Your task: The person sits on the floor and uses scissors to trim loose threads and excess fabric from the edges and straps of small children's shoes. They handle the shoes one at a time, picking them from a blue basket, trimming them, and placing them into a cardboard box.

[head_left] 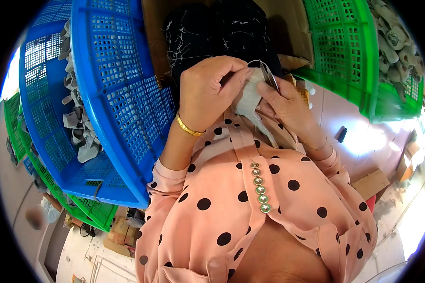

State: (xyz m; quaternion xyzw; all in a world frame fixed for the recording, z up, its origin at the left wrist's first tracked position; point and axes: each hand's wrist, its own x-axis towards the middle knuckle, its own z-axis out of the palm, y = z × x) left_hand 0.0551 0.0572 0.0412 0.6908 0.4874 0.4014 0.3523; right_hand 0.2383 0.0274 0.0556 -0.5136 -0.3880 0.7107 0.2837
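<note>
Two hands meet close above the lap, and I take the small grey fabric piece (248,96) between them as my landmark. My left hand (208,87) sits just left of that piece, its grip closed, thumb and fingertips pinching the piece's upper left edge; a gold bangle (189,127) circles the wrist below it. My right hand (285,104) sits just right of the piece, its grip also closed, holding a small pair of metal snips (269,75) whose tip rests at the piece's top right corner. A fine loose thread (257,62) arcs just above the piece.

Behind the piece lies dark cloth (212,33) flecked with pale thread scraps. Well to the left of the piece stands a blue plastic crate (123,85) on edge, and beyond it another blue crate holding many similar grey pieces (78,122). Well to the right of the piece is a green plastic crate (349,52), with more grey pieces (396,37) past it. Below the piece is a pink blouse with black dots (231,203) and a row of pearly buttons (259,186).

My judgement of the risk: the snips work very near the left fingertips, so a slip could nick a finger or cut into the fabric rather than the thread. The pinch covers only one edge, so the piece might twist or drop into the lap
</note>
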